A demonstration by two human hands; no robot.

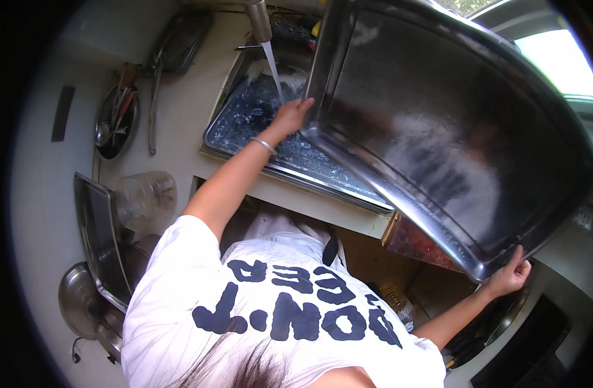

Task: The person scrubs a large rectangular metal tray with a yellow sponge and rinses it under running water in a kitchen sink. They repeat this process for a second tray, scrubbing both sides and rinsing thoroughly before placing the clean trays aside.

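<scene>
A large rectangular metal baking tray (422, 131) is tilted up at the right, held by its rim with both hands. My left hand (292, 116) grips the tray's near left corner, and my right hand (509, 275) holds the corner nearest my right side. Under the raised tray, a second metal tray (238, 128) lies across the sink, its dark bottom wet and spotted with pale flecks or suds. Water (275, 72) runs from a metal faucet (258, 22) down into that lower tray, just beyond my left hand.
On the left stand an oval pan with utensils (117, 123), long metal tongs (155, 106), a clear plastic container (146, 198), an upright metal tray (100, 233) and a round metal lid (78, 300). A reddish board (417, 242) lies below the held tray. The counter edge (325, 203) runs before me.
</scene>
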